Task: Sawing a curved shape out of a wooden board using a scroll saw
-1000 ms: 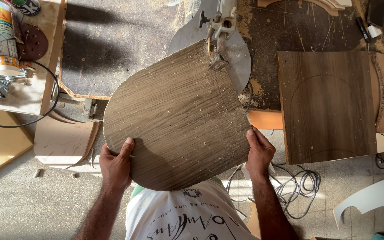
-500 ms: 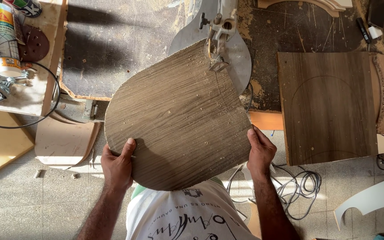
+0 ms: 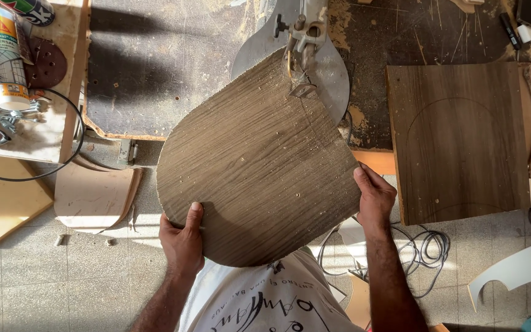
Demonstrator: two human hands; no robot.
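Head view: a rounded wood-grain panel (image 3: pixel 259 166) was held flat, its far edge resting on the metal saw table (image 3: pixel 333 74) beneath the blade guard (image 3: pixel 305 37). The near-left rim was gripped by the left hand (image 3: pixel 182 240), thumb laid on top and fingers hidden underneath. The right edge was clasped by the right hand (image 3: pixel 373 197), fingers curled over the rim. A rectangular board (image 3: pixel 459 141) with a drawn arc lay to the right on the workbench (image 3: pixel 155 67). Cables (image 3: pixel 425 252) were coiled on the tiled floor (image 3: pixel 62 283).
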